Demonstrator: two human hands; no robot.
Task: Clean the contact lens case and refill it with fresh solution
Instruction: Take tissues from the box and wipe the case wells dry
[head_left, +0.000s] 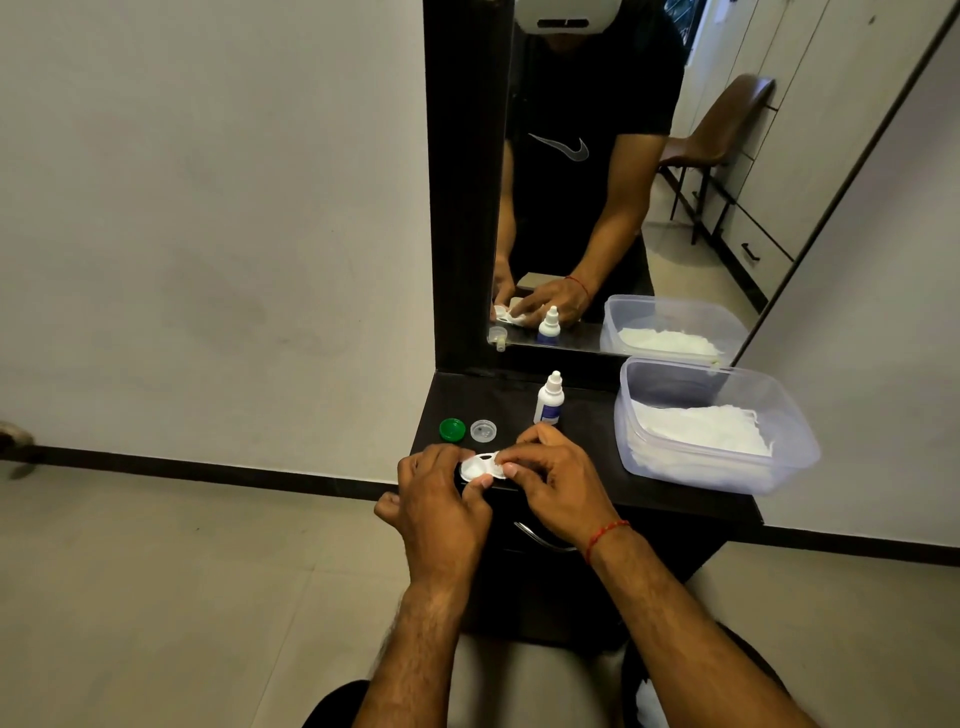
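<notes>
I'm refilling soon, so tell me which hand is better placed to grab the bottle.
Right, probably. The bottle stands upright just beyond the right hand. The left hand grips the case at the end farther from the bottle and could steady it.

Home dressing corner, seen from my place before it: dark worktop (649, 499) with drawer handle (540, 540) beneath, tall wall mirror (597, 182) behind. Reflected: brown chair (722, 124), pale wardrobe doors (753, 208). Beige tiled floor (208, 571).
</notes>
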